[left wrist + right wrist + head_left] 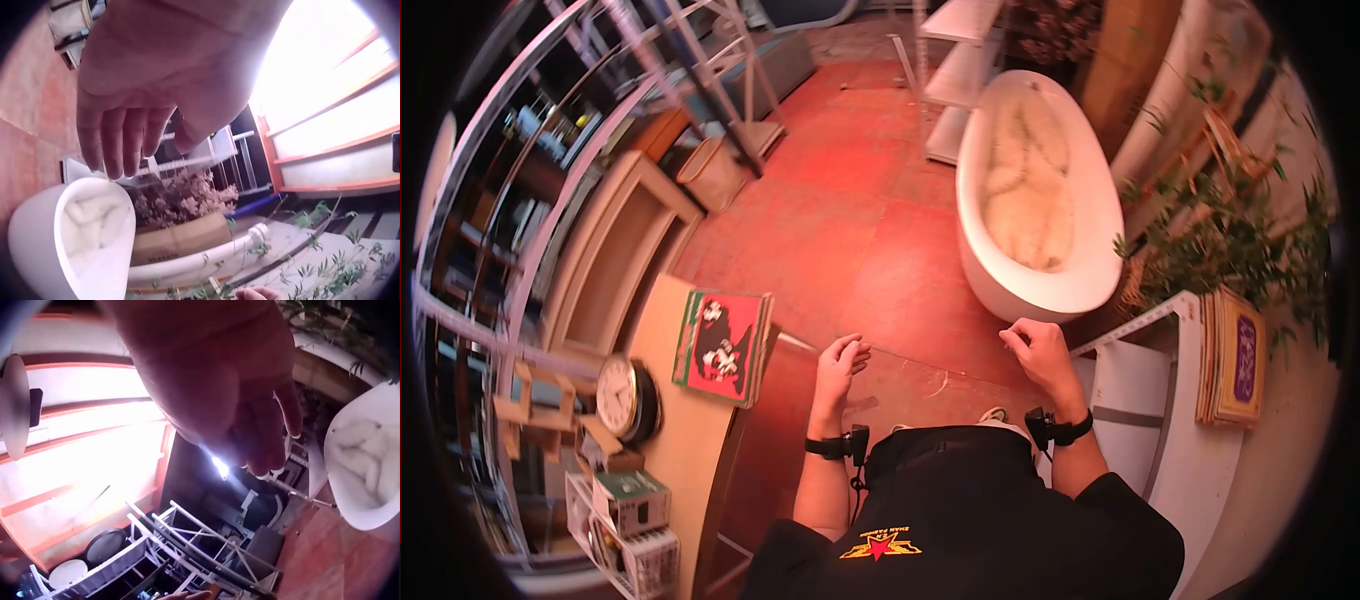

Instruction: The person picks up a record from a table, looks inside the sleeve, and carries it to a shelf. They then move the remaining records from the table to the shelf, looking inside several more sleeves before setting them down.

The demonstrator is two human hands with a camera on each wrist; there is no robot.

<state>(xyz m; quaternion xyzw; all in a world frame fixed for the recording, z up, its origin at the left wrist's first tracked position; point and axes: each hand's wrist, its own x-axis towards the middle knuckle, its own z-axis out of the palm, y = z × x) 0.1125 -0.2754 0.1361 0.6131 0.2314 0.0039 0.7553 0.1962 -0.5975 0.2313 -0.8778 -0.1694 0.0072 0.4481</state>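
Down low, left hand (840, 362) loose and softly curled, holding nothing, just off the right edge of the tan counter (690, 440). Right hand (1036, 350) also loosely curled and maybe bare, near the white shelf (1135, 390). Nearest the left hand, a red book (722, 346) at the counter's far edge, beside a round clock (622, 397). White bathtub (1040, 190) ahead on the red floor (850, 200).
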